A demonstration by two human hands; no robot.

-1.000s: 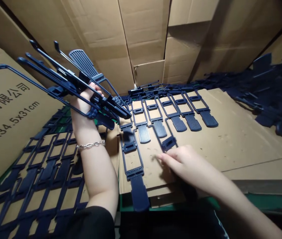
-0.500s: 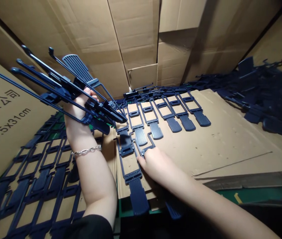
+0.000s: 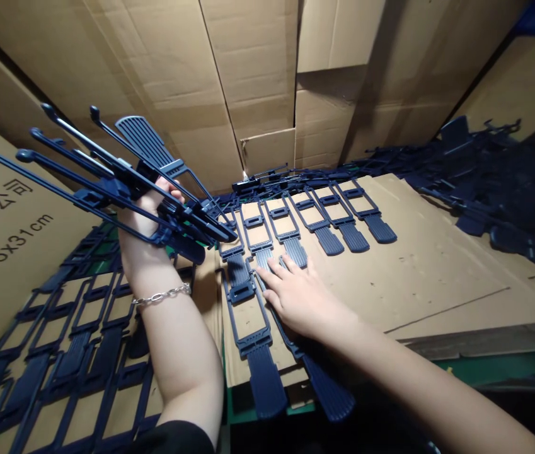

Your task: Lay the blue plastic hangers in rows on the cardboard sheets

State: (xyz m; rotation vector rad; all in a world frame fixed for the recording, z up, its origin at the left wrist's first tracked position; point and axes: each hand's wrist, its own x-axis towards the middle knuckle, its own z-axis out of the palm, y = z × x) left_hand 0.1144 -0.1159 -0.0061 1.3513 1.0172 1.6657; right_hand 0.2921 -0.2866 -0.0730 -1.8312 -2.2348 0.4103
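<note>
My left hand (image 3: 154,195) is closed round a bunch of dark blue plastic frames (image 3: 111,189), raised at the left with hooked ends and a ribbed paddle sticking out. On the cardboard sheet (image 3: 418,252), my right hand (image 3: 298,296) lies with fingers apart over another plastic frame (image 3: 328,388); it hides most of that frame, whose ribbed paddle reaches past the sheet's front edge. Just left of it lies a similar frame (image 3: 266,384). Behind them a row of several frames (image 3: 327,241) lies flat, paddles toward me.
More frames (image 3: 75,353) cover cardboard at the left. Heaps of dark parts (image 3: 484,189) lie at the right and along the back. Cardboard boxes (image 3: 253,69) wall off the far side, and a printed box (image 3: 2,233) stands at the left. A green surface (image 3: 489,372) shows in front.
My right hand has let go of the frame, now lying beside its neighbour, and has spread its fingers and shifted slightly forward. My left hand still holds its bunch.
</note>
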